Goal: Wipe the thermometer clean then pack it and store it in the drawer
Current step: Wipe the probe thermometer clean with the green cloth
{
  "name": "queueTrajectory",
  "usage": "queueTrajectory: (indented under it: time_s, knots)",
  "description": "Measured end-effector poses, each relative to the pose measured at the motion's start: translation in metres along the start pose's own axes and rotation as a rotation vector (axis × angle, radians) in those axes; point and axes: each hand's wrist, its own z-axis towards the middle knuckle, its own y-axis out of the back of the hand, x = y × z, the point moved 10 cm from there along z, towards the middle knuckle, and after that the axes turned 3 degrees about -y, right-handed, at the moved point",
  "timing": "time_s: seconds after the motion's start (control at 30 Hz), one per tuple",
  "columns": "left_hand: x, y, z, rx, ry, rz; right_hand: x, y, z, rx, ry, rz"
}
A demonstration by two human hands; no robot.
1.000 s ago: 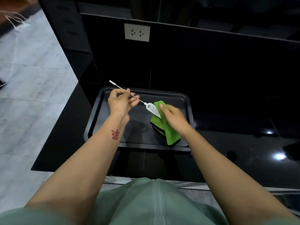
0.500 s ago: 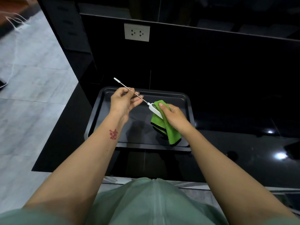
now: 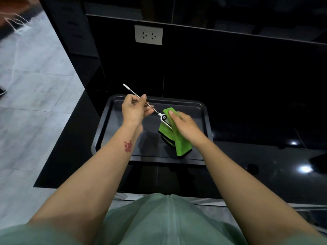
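A probe thermometer [image 3: 153,109] with a thin metal stem and a white head is held in the air above a black tray [image 3: 113,124]. My left hand [image 3: 135,109] pinches the stem near its middle; the white-capped tip points up and to the left. My right hand [image 3: 184,127] holds a green cloth [image 3: 177,140] folded around the white head, with the thumb pressed on the cloth. Part of the head is hidden by the cloth, whose lower end hangs down to the tray.
The tray lies on a glossy black counter [image 3: 256,167] against a black back wall with a white power socket [image 3: 148,34]. Grey tiled floor [image 3: 31,106] lies to the left of the counter's edge. A black cabinet [image 3: 74,38] stands at the back left.
Both hands have lifted slightly with the thermometer. The right hand has pulled the cloth further over the white head, so less of the head shows.
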Motion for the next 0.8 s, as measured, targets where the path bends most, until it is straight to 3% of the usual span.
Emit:
queueTrajectory:
  time_s: [0.1, 0.27, 0.47, 0.7, 0.8]
  knots:
    - [0.004, -0.003, -0.001, -0.013, 0.033, 0.001, 0.001, -0.002, 0.003, -0.019, 0.021, 0.005]
    - [0.012, -0.013, -0.004, 0.114, 0.117, -0.019, -0.005, 0.005, 0.005, -0.049, 0.018, -0.006]
    - [0.000, 0.008, 0.009, -0.067, 0.069, -0.069, -0.014, 0.010, 0.004, -0.045, -0.004, -0.039]
    - [0.012, -0.005, -0.001, -0.009, 0.070, -0.023, 0.007, -0.008, 0.005, 0.010, 0.054, -0.160]
    - [0.005, 0.002, 0.003, -0.063, 0.058, -0.033, 0.008, -0.006, 0.004, 0.007, 0.068, -0.195]
